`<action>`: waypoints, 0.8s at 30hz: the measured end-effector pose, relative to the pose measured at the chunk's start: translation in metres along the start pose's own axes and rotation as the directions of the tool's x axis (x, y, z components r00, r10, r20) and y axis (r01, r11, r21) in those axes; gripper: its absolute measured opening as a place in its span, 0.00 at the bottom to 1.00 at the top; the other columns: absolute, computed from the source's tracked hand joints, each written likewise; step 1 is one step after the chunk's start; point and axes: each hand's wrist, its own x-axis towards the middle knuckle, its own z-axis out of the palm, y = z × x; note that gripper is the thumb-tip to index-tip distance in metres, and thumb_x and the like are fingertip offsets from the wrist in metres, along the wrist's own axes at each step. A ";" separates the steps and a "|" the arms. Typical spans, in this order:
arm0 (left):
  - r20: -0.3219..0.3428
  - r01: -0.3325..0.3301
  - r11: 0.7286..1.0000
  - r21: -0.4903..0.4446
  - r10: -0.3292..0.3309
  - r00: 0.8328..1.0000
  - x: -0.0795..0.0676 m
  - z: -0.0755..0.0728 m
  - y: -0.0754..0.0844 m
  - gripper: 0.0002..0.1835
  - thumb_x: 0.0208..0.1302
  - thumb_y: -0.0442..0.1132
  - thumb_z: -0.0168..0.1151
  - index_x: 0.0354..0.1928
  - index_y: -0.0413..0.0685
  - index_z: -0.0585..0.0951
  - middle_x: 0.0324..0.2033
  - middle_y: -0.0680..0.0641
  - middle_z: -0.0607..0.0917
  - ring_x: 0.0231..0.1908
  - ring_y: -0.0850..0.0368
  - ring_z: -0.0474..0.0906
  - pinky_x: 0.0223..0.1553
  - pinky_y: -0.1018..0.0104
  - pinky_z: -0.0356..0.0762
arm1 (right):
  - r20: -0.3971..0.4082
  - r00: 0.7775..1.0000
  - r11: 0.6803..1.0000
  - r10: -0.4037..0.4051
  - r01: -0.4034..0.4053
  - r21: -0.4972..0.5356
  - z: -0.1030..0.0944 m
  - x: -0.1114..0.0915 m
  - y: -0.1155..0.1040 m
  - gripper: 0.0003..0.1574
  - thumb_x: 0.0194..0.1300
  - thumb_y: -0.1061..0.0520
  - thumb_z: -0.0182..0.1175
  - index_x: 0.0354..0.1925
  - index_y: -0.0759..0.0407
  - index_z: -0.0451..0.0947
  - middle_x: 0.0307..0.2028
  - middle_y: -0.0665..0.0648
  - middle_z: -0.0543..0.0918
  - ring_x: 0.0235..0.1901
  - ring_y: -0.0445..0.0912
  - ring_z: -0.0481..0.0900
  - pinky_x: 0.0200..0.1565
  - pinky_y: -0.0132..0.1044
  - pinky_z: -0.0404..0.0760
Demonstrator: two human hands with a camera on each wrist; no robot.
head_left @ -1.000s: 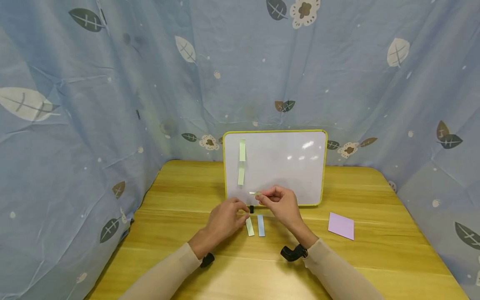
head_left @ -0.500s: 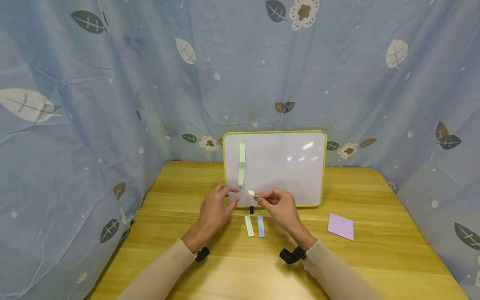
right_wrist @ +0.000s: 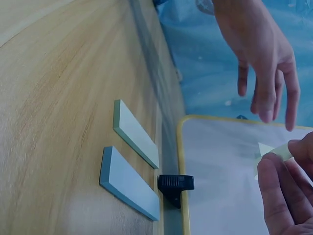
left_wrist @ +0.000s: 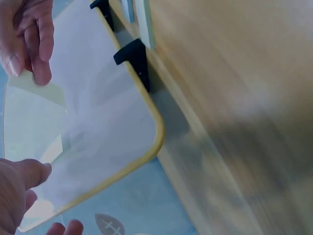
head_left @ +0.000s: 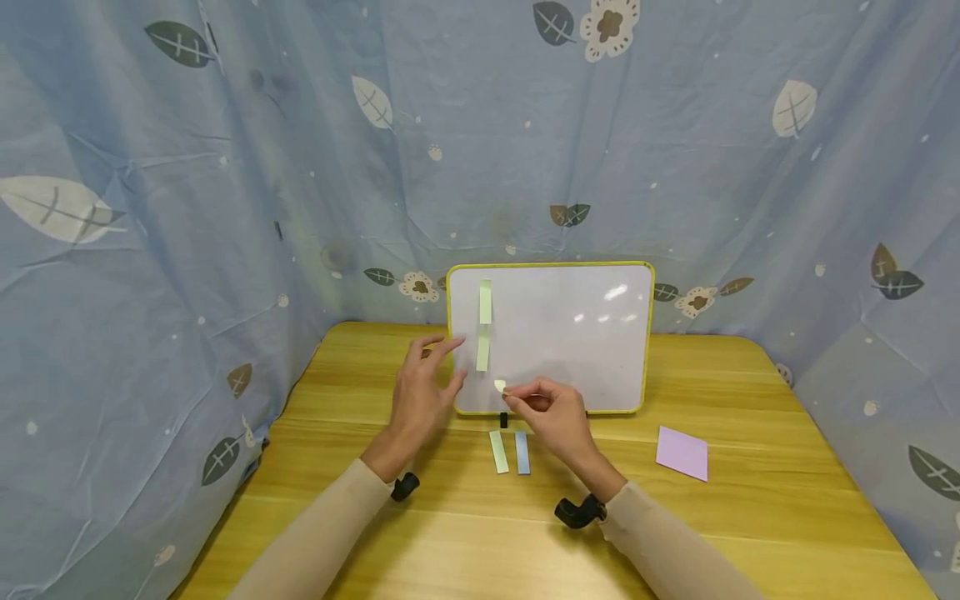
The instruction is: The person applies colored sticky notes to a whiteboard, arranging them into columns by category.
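Head view: right hand (head_left: 552,415) pinches a half-hidden pale strip (head_left: 499,385); left hand (head_left: 418,395) parted, empty.

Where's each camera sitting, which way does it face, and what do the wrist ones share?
Head: on the person's head, facing forward and down at the board, table and curtain; left hand, right hand and sleeves show.
Left wrist: facing the board's corner and table; left hand lower left, right hand upper left, pinching a note.
Right wrist: facing the green pad, blue pad and board; right hand lower right, left hand upper right.
Shared: both wrist views show both hands, both pads, board and note.
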 end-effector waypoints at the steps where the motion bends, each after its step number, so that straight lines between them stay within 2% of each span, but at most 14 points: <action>1: 0.004 -0.001 1.000 -0.013 0.001 1.000 0.002 0.001 -0.001 0.32 0.73 0.36 0.84 0.77 0.57 0.87 0.73 0.34 0.82 0.66 0.34 0.87 0.65 0.37 0.90 | 0.002 1.000 1.000 -0.010 0.010 -0.011 0.001 0.000 0.001 0.03 0.76 0.63 0.79 0.46 0.62 0.95 0.54 0.65 0.98 0.51 0.59 1.00 0.51 0.41 0.98; 5: 0.037 0.008 0.998 -0.064 -0.005 0.999 0.009 0.004 -0.004 0.36 0.75 0.35 0.82 0.82 0.59 0.83 0.75 0.31 0.79 0.65 0.33 0.87 0.64 0.41 0.92 | 0.022 0.999 0.999 -0.032 0.032 -0.036 0.006 0.002 0.003 0.03 0.77 0.62 0.79 0.46 0.60 0.95 0.55 0.63 0.98 0.50 0.53 1.00 0.51 0.34 0.96; 10: 0.082 0.023 0.996 -0.090 -0.015 0.997 0.016 0.008 -0.006 0.39 0.77 0.36 0.80 0.86 0.62 0.79 0.74 0.31 0.80 0.63 0.33 0.89 0.55 0.46 0.96 | 0.033 0.999 0.998 -0.040 0.042 -0.053 0.012 0.002 0.005 0.03 0.77 0.60 0.79 0.46 0.59 0.96 0.56 0.62 0.98 0.52 0.55 1.00 0.52 0.35 0.96; 17: 0.128 0.019 0.995 -0.102 -0.006 0.992 0.016 0.011 -0.011 0.42 0.78 0.35 0.79 0.89 0.61 0.75 0.67 0.32 0.82 0.60 0.36 0.89 0.52 0.51 0.98 | 0.043 0.998 0.994 -0.054 0.058 -0.096 0.019 0.005 0.006 0.03 0.78 0.61 0.78 0.45 0.61 0.96 0.56 0.61 0.98 0.52 0.53 1.00 0.53 0.35 0.96; 24: 0.134 0.010 0.994 -0.105 0.005 0.991 0.017 0.012 -0.011 0.43 0.79 0.35 0.79 0.90 0.62 0.73 0.66 0.32 0.82 0.58 0.36 0.90 0.52 0.49 0.97 | 0.054 0.994 0.989 -0.095 0.101 -0.112 0.024 0.009 0.008 0.04 0.78 0.61 0.78 0.45 0.62 0.95 0.56 0.62 0.98 0.52 0.56 1.00 0.52 0.37 0.96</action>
